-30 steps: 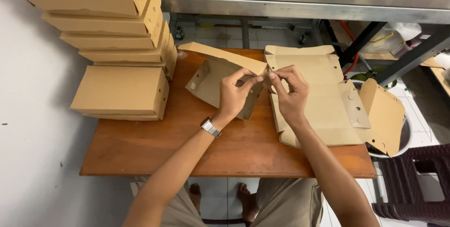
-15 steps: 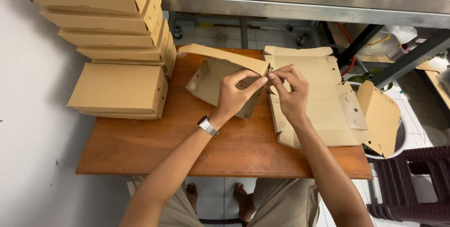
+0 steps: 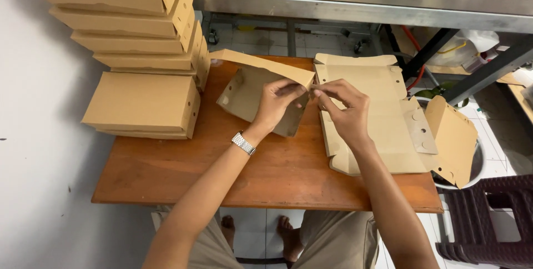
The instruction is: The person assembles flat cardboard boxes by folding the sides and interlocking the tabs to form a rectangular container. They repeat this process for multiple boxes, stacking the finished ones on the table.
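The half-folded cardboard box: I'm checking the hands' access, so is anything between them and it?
Nothing visible. The left hand and right hand both already pinch the half-folded box at its corner above the wooden table.

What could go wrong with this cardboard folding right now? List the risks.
1. The half-folded box is pinched only at one corner between the left hand and right hand; the thin flap might crease or tear.
2. The stack of finished boxes leans in steps beside it; a nudge could topple it.
3. The flat blanks overhang the table edge and could slide off.
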